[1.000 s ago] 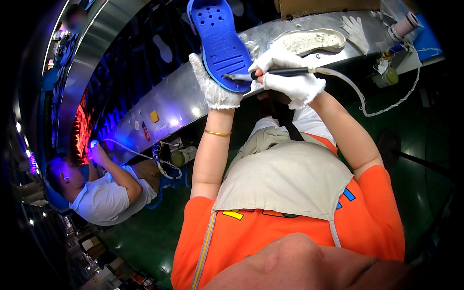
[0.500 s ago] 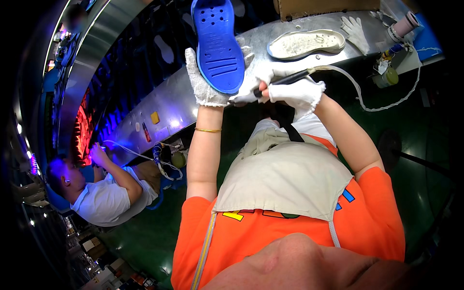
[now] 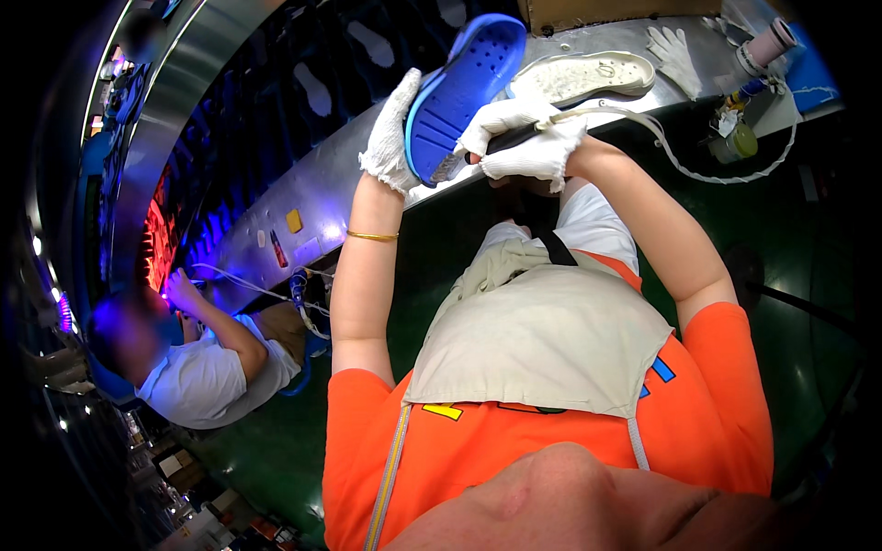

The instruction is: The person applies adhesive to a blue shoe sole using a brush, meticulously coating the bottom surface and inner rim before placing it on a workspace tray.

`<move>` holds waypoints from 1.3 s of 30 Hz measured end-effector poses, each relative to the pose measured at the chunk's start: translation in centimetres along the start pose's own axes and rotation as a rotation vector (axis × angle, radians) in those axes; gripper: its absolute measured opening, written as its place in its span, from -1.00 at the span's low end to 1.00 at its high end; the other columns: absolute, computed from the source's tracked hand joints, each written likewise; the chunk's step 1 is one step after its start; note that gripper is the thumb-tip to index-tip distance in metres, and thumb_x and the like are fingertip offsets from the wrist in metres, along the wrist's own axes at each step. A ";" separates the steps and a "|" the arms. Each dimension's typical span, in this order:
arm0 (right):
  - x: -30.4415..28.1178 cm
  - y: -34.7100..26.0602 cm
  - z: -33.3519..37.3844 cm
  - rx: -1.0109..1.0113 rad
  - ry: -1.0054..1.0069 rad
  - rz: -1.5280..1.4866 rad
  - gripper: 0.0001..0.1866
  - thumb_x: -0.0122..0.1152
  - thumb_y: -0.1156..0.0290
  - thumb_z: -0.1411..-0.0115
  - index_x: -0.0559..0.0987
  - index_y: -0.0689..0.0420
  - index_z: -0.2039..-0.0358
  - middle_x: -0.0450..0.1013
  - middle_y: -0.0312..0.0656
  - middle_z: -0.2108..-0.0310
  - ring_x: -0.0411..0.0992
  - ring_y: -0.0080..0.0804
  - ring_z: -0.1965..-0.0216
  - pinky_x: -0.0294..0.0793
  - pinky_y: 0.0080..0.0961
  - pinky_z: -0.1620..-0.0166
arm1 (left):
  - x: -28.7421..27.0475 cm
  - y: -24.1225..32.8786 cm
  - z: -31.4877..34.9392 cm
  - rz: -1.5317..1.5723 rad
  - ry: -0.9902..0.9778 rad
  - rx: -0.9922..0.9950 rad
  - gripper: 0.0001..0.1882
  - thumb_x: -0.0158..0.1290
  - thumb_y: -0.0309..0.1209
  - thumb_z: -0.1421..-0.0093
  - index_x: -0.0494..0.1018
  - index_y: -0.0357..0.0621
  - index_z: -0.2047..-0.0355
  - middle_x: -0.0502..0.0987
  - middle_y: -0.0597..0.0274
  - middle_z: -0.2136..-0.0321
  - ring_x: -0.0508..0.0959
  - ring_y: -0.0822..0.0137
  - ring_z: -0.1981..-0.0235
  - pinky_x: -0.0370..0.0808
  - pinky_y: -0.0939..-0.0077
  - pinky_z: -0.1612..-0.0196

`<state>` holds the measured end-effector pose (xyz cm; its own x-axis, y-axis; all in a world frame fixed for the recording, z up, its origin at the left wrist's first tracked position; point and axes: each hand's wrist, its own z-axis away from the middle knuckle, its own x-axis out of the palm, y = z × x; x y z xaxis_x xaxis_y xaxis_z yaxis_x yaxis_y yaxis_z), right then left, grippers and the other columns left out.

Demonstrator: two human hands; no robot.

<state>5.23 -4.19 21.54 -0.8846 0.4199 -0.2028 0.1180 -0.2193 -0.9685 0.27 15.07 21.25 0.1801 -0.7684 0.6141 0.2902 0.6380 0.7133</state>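
Observation:
My left hand (image 3: 390, 133), in a white knit glove, grips a blue shoe sole (image 3: 459, 106) from its left side. The sole is tilted, with its holed forepart at the upper right and its heel low, near my right hand. In my gloved right hand (image 3: 533, 151) is a black pen-shaped tool (image 3: 511, 140), joined to a pale tube (image 3: 634, 115) that curves off to the right. The tool's tip lies by the sole's heel edge and is hard to make out. Just beyond, a white sole (image 3: 583, 78) rests on the metal bench (image 3: 340, 174).
A loose white glove (image 3: 675, 62) and a pink spool (image 3: 770, 46) lie at the right. A cardboard box (image 3: 616, 11) stands at the back. Dark conveyor with white soles (image 3: 312, 90) runs beyond the bench. Another person (image 3: 216, 372) works at the left, past a yellow block (image 3: 294, 220).
The blue sole has tilted, its forepart swinging right and its body turning on edge. My right hand has moved slightly up with the tool, close to the heel; my left hand has shifted to the sole's side.

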 end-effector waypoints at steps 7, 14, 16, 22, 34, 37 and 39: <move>-1.7 -0.3 -0.2 -0.049 0.001 -0.040 -0.87 0.19 0.50 0.12 0.54 0.09 0.47 0.49 -0.28 0.33 0.43 -0.48 0.31 0.50 -0.49 0.32 | 0.5 0.3 0.6 -0.218 0.125 -0.157 -0.59 -0.06 -0.12 -0.24 0.46 -0.24 0.17 0.57 0.11 0.32 0.59 0.31 0.39 0.59 0.47 0.31; -2.3 1.3 0.1 -0.025 0.019 0.115 -0.86 0.22 0.54 0.21 0.53 0.14 0.52 0.50 -0.28 0.40 0.44 -0.48 0.34 0.44 -0.57 0.21 | 0.2 0.2 0.4 -0.238 0.067 -0.257 -0.57 -0.05 -0.09 -0.23 0.45 -0.24 0.16 0.57 0.10 0.31 0.59 0.32 0.39 0.59 0.46 0.33; -2.6 0.8 0.4 -0.028 -0.002 0.086 -0.85 0.21 0.55 0.21 0.54 0.14 0.52 0.50 -0.27 0.41 0.45 -0.46 0.32 0.45 -0.56 0.19 | 0.5 0.0 0.9 -0.264 0.136 -0.240 -0.57 -0.05 -0.08 -0.23 0.45 -0.24 0.17 0.57 0.11 0.32 0.59 0.32 0.40 0.59 0.45 0.33; -3.0 -2.4 1.7 0.152 0.125 0.449 -0.83 0.21 0.45 0.20 0.54 0.07 0.49 0.48 -0.29 0.44 0.43 -0.45 0.34 0.42 -0.59 0.21 | -0.6 -0.1 0.2 -0.251 0.101 -0.266 -0.54 -0.06 -0.06 -0.23 0.45 -0.25 0.18 0.57 0.09 0.33 0.59 0.29 0.42 0.60 0.43 0.35; 0.8 -0.3 2.1 -0.185 0.266 -0.267 -0.88 0.18 0.48 -0.02 0.56 0.18 0.39 0.49 -0.26 0.37 0.43 -0.58 0.33 0.43 -0.61 0.20 | -0.5 -2.8 0.8 0.300 -0.103 0.160 -0.45 -0.31 -0.02 -0.25 0.34 -0.20 0.00 0.48 -0.07 0.13 0.52 0.04 0.19 0.48 0.13 0.10; 2.4 1.0 1.9 -0.374 0.224 -0.057 -0.94 0.16 0.55 -0.01 0.53 0.18 0.44 0.48 -0.29 0.39 0.44 -0.59 0.36 0.47 -0.60 0.25 | -2.3 -5.0 -0.6 0.459 -0.169 0.242 -0.35 -0.29 0.10 -0.22 0.29 -0.18 -0.06 0.44 -0.09 0.06 0.49 -0.01 0.11 0.40 0.11 -0.04; 2.4 1.1 2.2 -0.297 0.154 -0.084 -0.90 0.22 0.49 0.08 0.55 0.15 0.47 0.47 -0.28 0.43 0.44 -0.56 0.39 0.47 -0.55 0.24 | -2.5 -5.9 -0.2 0.371 -0.044 0.259 -0.36 -0.32 0.11 -0.22 0.28 -0.16 -0.05 0.43 -0.05 0.06 0.48 0.02 0.11 0.41 0.12 -0.02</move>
<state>2.25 -5.34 20.31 -0.8209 0.5588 -0.1180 0.1938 0.0782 -0.9779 -1.68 13.19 15.39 0.1858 -0.4858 0.8541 -0.0327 0.8657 0.4995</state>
